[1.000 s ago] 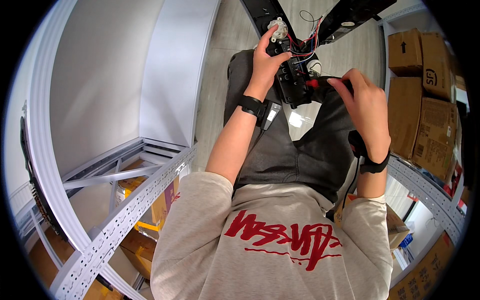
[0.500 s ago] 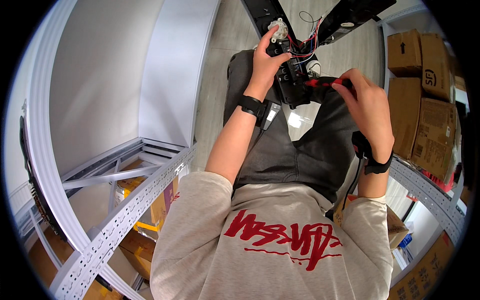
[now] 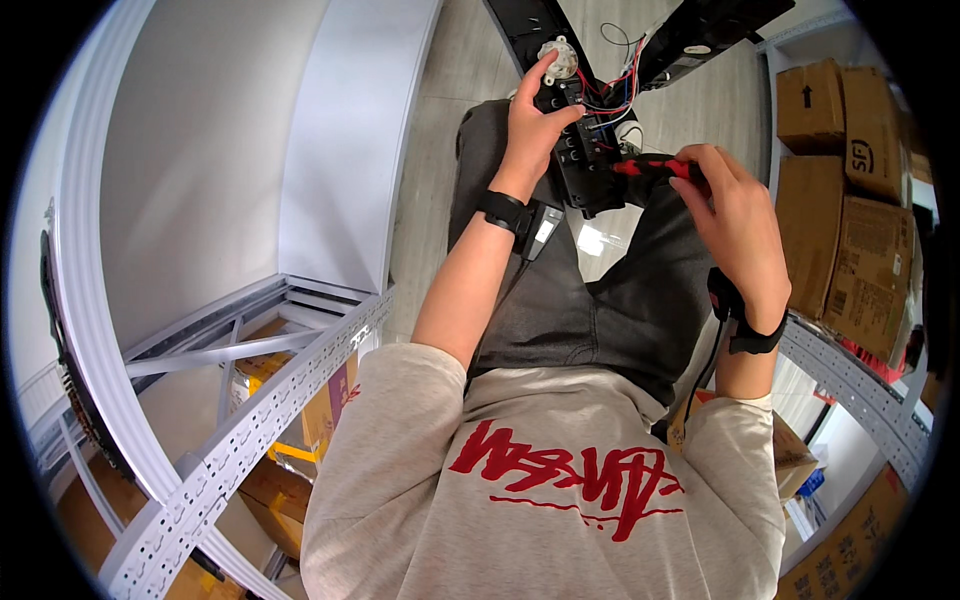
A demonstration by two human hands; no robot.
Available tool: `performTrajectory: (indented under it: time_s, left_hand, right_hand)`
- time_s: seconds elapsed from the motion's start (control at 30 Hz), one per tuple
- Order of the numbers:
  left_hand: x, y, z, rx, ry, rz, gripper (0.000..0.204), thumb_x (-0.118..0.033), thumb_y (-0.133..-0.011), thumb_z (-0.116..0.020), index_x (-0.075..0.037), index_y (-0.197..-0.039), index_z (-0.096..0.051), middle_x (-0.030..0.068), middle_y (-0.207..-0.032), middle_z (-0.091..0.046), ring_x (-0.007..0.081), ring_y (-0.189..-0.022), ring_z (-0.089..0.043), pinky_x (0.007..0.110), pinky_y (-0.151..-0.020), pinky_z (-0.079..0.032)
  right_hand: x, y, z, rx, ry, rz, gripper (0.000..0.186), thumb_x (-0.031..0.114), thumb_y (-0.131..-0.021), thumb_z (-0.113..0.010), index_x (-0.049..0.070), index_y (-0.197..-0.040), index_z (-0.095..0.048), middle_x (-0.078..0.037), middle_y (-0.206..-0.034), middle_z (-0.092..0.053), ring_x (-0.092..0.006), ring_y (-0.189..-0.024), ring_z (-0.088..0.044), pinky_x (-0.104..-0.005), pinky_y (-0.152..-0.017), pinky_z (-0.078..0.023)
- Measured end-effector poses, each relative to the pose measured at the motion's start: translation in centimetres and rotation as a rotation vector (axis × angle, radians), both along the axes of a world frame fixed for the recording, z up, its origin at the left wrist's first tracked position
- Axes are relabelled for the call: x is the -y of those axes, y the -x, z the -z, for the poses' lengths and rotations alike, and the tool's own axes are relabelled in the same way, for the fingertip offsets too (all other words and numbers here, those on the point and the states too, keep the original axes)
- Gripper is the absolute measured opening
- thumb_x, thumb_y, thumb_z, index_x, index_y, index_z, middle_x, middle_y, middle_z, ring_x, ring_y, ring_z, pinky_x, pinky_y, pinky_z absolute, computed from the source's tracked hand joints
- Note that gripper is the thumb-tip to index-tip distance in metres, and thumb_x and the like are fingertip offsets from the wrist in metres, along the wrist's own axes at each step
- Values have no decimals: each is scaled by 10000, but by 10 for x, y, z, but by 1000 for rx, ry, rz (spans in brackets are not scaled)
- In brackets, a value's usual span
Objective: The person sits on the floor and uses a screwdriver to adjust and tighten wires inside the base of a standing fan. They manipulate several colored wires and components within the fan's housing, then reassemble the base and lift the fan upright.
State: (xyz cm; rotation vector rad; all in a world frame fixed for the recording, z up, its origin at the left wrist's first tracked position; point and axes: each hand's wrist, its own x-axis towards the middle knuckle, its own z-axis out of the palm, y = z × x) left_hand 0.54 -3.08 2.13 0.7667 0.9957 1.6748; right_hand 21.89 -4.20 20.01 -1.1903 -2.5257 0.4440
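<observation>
A long black plastic housing [image 3: 592,192] rests across my lap, its open inner side showing posts and wiring. My left hand [image 3: 535,125] grips its left edge, with the index finger on a whitish round part [image 3: 557,62] and the thumb near the wires [image 3: 625,90]. The other fingers are hidden. In my right hand [image 3: 735,215] is a red-and-black screwdriver [image 3: 650,167], its handle pinched between thumb and fingers. It points left, towards the near right edge of the housing, and its tip cannot be made out.
A second black panel [image 3: 700,45] stands at the far right of the housing, with wires running to it. Cardboard boxes [image 3: 808,105] are stacked on the right-hand shelf. Metal shelving [image 3: 250,425] with more boxes runs along the left. A shoe [image 3: 628,135] shows beneath the housing.
My right fingers have shifted slightly on the screwdriver handle, and the hand has turned a little. My left hand and the housing are almost unmoved.
</observation>
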Motion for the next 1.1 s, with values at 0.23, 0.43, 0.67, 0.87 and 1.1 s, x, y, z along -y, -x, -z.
performTrajectory:
  time_s: [0.23,0.43,0.67,0.87,1.1]
  left_hand:
    - [1,0,0,-44,2,9,779,140,-757,-698,-92,-1466,-471,78,-1347,-572,154,-1130,-609,300,-951,-520]
    - [-1,1,5,-52,-6,-11,779,148,-761,-689,-97,-1467,-470,82,-1345,-573,157,-1134,-610,301,-952,-525]
    - [1,1,1,8,2,3,779,153,-759,-688,-98,-1464,-470,87,-1365,-556,162,-1143,-607,305,-960,-528]
    - [0,0,1,-62,-6,-8,782,150,-749,-694,-94,-1460,-478,78,-1363,-557,157,-1137,-606,301,-965,-516]
    - [-1,1,4,-101,9,3,777,146,-749,-692,-98,-1458,-487,66,-1327,-581,140,-1091,-619,295,-938,-523]
  right_hand:
    - [-2,7,4,223,-144,-10,271,271,-913,-697,40,-851,-571,-121,-715,-633,-349,-646,-631,-406,-547,-473]
    - [-5,7,7,155,-114,3,269,277,-924,-693,41,-853,-584,-122,-707,-632,-347,-625,-633,-409,-538,-473]
    - [0,3,-5,-47,101,-58,225,155,-869,-721,38,-1005,-586,-141,-831,-645,-348,-732,-652,-413,-617,-506]
    - [-2,4,0,149,-141,-102,211,185,-880,-703,36,-914,-558,-116,-812,-643,-334,-726,-649,-411,-601,-503]
    - [-4,3,6,234,-181,-53,292,283,-925,-676,47,-826,-535,-121,-668,-621,-343,-594,-623,-411,-521,-474]
